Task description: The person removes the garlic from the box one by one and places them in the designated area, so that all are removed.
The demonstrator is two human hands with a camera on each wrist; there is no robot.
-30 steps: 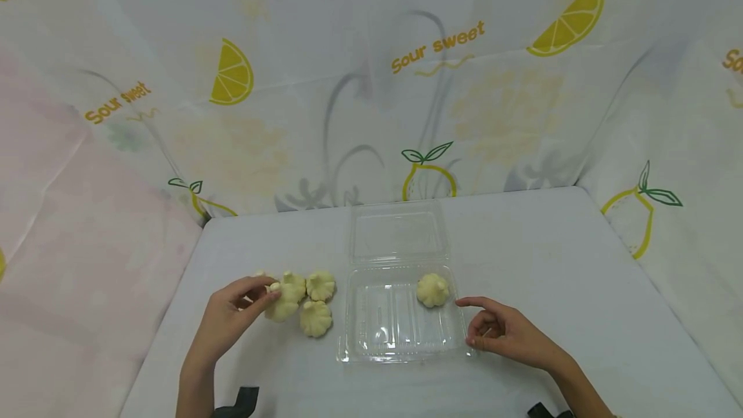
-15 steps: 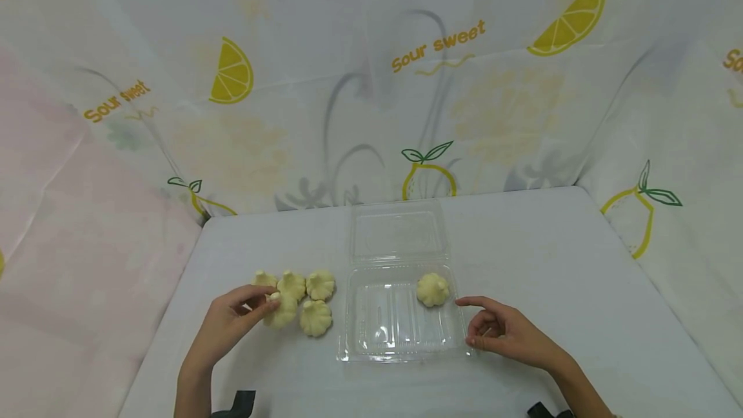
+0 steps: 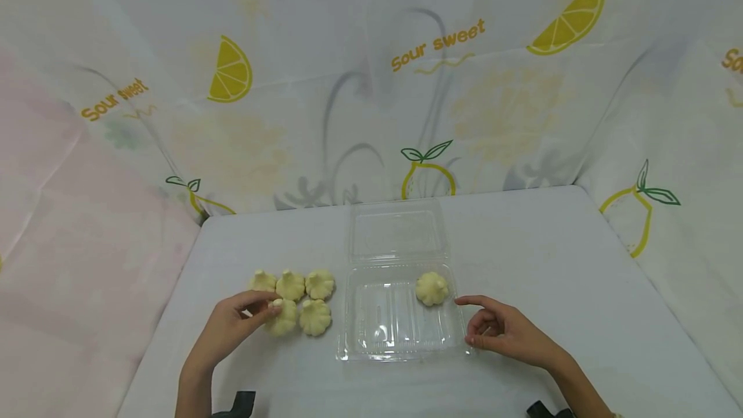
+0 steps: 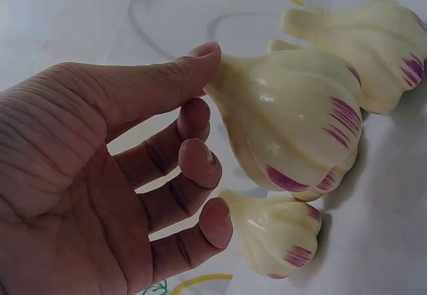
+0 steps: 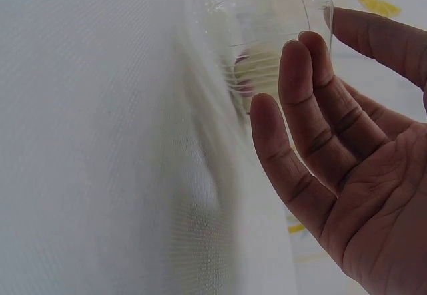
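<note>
My left hand (image 3: 227, 326) pinches the stem of a cream garlic bulb (image 3: 284, 318) at the front left of a small group. Up close in the left wrist view, thumb and forefinger hold the stem of this purple-streaked bulb (image 4: 293, 118); the other fingers curl loosely beside it. On the right, my right hand (image 3: 511, 333) touches the right edge of a clear plastic clamshell box (image 3: 380, 324), fingers relaxed. One garlic bulb (image 3: 432, 289) sits in the box's back right. Through the clear wall, the right wrist view shows part of a bulb (image 5: 257, 75).
Several more garlic bulbs (image 3: 315, 318) stand close together left of the box. The box's lid (image 3: 397, 232) lies open toward the back. A white cloth covers the table (image 3: 522, 237), and a lemon-print curtain (image 3: 325, 82) hangs behind it.
The left hand has lowered the pinched garlic bulb toward the front of the group, uncovering the back left bulb. The right hand and the box have stayed in place.
</note>
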